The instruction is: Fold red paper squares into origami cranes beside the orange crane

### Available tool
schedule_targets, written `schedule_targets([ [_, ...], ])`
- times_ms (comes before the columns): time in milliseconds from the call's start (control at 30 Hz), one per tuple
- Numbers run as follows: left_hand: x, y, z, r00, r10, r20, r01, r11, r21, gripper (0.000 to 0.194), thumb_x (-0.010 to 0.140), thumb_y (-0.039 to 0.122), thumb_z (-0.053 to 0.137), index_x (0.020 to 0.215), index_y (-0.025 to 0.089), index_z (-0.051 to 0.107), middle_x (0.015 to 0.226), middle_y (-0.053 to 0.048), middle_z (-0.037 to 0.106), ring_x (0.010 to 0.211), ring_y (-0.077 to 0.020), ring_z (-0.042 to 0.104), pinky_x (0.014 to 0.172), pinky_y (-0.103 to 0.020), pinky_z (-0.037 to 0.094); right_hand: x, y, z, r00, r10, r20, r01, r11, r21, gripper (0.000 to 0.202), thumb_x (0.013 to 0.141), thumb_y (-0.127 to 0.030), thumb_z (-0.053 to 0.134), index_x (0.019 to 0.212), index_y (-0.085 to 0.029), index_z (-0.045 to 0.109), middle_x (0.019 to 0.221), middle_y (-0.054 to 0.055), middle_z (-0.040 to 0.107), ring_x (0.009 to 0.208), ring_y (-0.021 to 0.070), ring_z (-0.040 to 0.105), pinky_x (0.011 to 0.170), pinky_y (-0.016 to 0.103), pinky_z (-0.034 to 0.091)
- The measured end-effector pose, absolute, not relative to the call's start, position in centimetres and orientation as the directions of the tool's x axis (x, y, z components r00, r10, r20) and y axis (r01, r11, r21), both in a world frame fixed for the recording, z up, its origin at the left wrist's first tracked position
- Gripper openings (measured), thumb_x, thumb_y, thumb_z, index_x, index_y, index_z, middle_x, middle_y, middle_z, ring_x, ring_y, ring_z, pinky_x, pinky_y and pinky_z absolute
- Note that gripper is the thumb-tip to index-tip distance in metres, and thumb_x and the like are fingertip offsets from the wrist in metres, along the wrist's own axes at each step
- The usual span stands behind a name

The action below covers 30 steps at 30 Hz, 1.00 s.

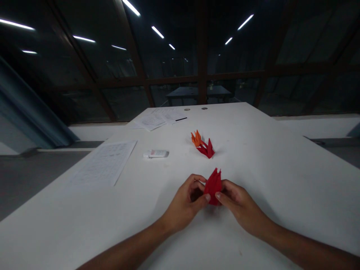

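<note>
A red folded paper piece (213, 185), pointed and split at its top, is held upright a little above the white table. My left hand (189, 200) pinches its left lower side, thumb on the near face. On the opposite side, my right hand (236, 200) grips it the same way. Fingers behind the paper are partly hidden. Just beyond my hands lie an orange folded paper figure (197, 138) and a red folded paper figure (208, 149), touching or nearly so.
On the white table (267, 168), a small white packet or bottle (155, 154) lies left of the paper figures. A written sheet (104, 163) rests near the left edge. More papers (157, 118) and a dark pen-like stick (181, 119) lie toward the far end, before dark windows.
</note>
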State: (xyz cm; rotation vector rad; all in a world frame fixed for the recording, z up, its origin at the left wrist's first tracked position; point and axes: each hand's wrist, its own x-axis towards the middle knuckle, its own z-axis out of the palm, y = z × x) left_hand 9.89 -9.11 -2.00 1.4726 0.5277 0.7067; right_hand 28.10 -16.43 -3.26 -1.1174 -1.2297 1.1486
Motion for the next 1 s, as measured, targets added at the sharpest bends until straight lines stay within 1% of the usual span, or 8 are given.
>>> schedule_targets([
  [133,9.8,-9.1,-1.7,0.724,0.687,0.061,-0.086,0.002,0.996,0.027,0.092,0.036,0.068,0.107,0.018,0.054,0.083,0.000,0.064,0.068,-0.0083,0.054,0.063,-0.021,0.041,28.1,-16.4,-3.2,-0.039,0.994,0.097,-0.023,0.096,-0.995,0.024,0.097,-0.042,0.059,0.098,-0.019,0.066,0.085,0.002,0.064,0.085,0.0205,0.061,0.079,0.034,0.049],
  [267,9.9,-9.2,-2.0,0.670,0.742,0.040,-0.042,-0.015,0.999,0.029,0.090,0.038,0.070,0.103,0.018,0.054,0.075,0.002,0.062,0.060,-0.0075,0.051,0.057,-0.020,0.039,28.2,-16.4,-3.8,0.049,0.994,0.095,-0.044,0.097,-0.994,0.030,0.093,-0.044,0.064,0.114,-0.022,0.059,0.088,0.001,0.066,0.082,0.0192,0.062,0.077,0.033,0.049],
  [300,9.9,-9.2,-2.1,0.647,0.761,0.039,-0.027,-0.028,0.999,0.029,0.090,0.038,0.070,0.104,0.018,0.054,0.073,0.003,0.062,0.058,-0.0075,0.051,0.055,-0.019,0.040,28.2,-16.3,-3.9,0.086,0.992,0.092,-0.040,0.096,-0.995,0.031,0.092,-0.044,0.067,0.113,-0.022,0.057,0.088,0.001,0.065,0.082,0.0186,0.062,0.076,0.032,0.049],
  [400,10.0,-9.2,-2.3,0.593,0.804,0.048,-0.005,-0.056,0.998,0.030,0.091,0.039,0.068,0.106,0.018,0.053,0.074,0.002,0.063,0.057,-0.0081,0.053,0.054,-0.020,0.043,28.1,-16.3,-4.2,0.121,0.988,0.095,-0.004,0.096,-0.995,0.025,0.090,-0.042,0.070,0.097,-0.021,0.058,0.086,0.000,0.063,0.078,0.0166,0.060,0.073,0.029,0.047],
  [500,10.0,-9.3,-2.2,0.597,0.800,0.062,-0.035,-0.051,0.998,0.030,0.091,0.039,0.069,0.106,0.018,0.053,0.079,0.001,0.065,0.059,-0.0086,0.056,0.055,-0.021,0.047,28.1,-16.4,-4.0,0.080,0.993,0.089,-0.012,0.090,-0.996,0.020,0.092,-0.039,0.068,0.092,-0.020,0.060,0.085,0.000,0.064,0.078,0.0165,0.060,0.074,0.030,0.047],
  [667,9.8,-9.5,-1.7,0.668,0.739,0.088,-0.092,-0.036,0.995,0.028,0.091,0.036,0.070,0.105,0.016,0.056,0.093,-0.005,0.067,0.068,-0.0104,0.060,0.061,-0.023,0.052,28.2,-16.2,-3.6,0.075,0.993,0.089,-0.069,0.094,-0.993,0.018,0.091,-0.035,0.068,0.089,-0.020,0.060,0.085,0.001,0.067,0.082,0.0184,0.062,0.077,0.032,0.046],
  [900,9.9,-9.5,-1.6,0.693,0.714,0.093,-0.077,-0.055,0.996,0.020,0.089,0.031,0.071,0.094,0.015,0.060,0.087,-0.004,0.064,0.071,-0.0116,0.059,0.062,-0.024,0.054,28.2,-16.2,-3.2,0.078,0.990,0.114,-0.095,0.121,-0.988,0.016,0.091,-0.032,0.068,0.087,-0.020,0.059,0.080,-0.002,0.064,0.075,0.0146,0.059,0.071,0.027,0.045],
  [1000,9.9,-9.5,-1.5,0.704,0.694,0.150,-0.135,-0.076,0.988,0.018,0.090,0.031,0.070,0.095,0.015,0.063,0.106,-0.009,0.062,0.082,-0.0155,0.063,0.063,-0.027,0.058,28.1,-16.2,-3.1,0.068,0.990,0.124,-0.115,0.132,-0.985,0.015,0.091,-0.031,0.069,0.086,-0.020,0.059,0.080,-0.002,0.063,0.076,0.0143,0.060,0.071,0.027,0.046],
])
